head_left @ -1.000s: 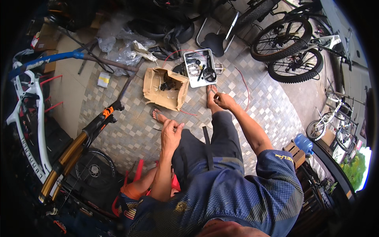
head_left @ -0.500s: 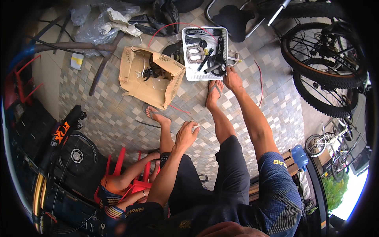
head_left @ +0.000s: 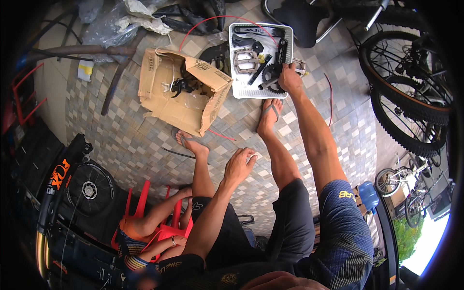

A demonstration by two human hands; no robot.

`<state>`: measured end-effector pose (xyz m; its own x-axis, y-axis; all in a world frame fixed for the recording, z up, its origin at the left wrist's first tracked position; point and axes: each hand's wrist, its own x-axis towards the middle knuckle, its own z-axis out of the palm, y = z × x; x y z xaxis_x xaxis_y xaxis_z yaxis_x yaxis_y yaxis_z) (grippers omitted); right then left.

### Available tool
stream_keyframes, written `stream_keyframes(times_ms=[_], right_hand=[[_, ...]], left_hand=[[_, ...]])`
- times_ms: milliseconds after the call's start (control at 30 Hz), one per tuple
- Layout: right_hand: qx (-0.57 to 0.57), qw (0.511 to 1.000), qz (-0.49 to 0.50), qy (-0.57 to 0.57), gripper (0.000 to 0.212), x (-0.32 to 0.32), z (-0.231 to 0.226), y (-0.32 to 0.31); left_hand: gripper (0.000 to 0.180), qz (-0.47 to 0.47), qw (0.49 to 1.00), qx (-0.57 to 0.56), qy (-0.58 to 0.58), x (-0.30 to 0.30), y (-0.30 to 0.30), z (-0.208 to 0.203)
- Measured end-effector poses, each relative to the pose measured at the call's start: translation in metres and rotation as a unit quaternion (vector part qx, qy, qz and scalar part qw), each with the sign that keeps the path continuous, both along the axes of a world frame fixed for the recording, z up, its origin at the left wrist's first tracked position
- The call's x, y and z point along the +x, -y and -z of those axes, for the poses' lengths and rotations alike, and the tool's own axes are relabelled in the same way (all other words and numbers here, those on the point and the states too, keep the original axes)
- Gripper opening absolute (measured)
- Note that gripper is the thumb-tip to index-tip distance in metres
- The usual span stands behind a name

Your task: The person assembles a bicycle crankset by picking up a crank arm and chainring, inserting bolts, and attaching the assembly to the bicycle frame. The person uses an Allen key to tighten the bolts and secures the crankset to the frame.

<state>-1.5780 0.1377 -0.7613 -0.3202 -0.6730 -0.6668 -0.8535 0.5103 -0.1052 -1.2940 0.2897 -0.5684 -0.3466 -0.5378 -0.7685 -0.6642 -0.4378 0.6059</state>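
Observation:
A white plastic basket [head_left: 236,89] lies at the top centre with bike parts in it. Inside are a black crankset with chainring [head_left: 268,73], a flat platform pedal [head_left: 245,61] and a dark crank arm [head_left: 253,30]. My right hand [head_left: 290,79] reaches over the basket's right side, its bent fingers closed at the crankset; the fingertips are partly hidden. Over the floor tiles, nearer to me, hovers my left hand [head_left: 239,166], fingers curled towards the thumb. A small whitish spot shows at its fingertips, too small to name.
An open cardboard box [head_left: 157,104] with dark parts stands left of the basket. Another pedal [head_left: 299,66] lies against the basket's right side. Bike wheels [head_left: 408,77] stand at the right. A person [head_left: 145,241] sits on a red chair [head_left: 140,203] at the lower left.
My right hand has moved from the basket's near right corner farther up along its right side, onto the crankset. My left hand stays curled. The whole view has shifted slightly.

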Motion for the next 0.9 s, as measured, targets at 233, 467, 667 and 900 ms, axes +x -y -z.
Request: stream_keyframes(times_ms=[233,467,667,900], right_hand=[[-0.064,0.998,-0.012,0.000,0.026,0.008,0.001,0.004],[-0.112,0.991,0.038,0.069,0.018,0.023,-0.004,-0.028],[-0.223,0.957,0.089,0.160,0.019,0.013,-0.053,-0.041],[-0.126,0.881,0.322,0.322,0.022,0.004,-0.091,-0.073]], left_hand=[[0.023,-0.022,1.000,0.005,0.003,0.015,0.005,-0.002],[0.022,-0.043,0.999,0.026,-0.003,0.025,0.010,-0.008],[0.022,-0.068,0.998,0.010,-0.014,0.042,0.013,-0.016],[0.023,-0.097,0.995,-0.013,-0.020,0.069,0.020,-0.005]])
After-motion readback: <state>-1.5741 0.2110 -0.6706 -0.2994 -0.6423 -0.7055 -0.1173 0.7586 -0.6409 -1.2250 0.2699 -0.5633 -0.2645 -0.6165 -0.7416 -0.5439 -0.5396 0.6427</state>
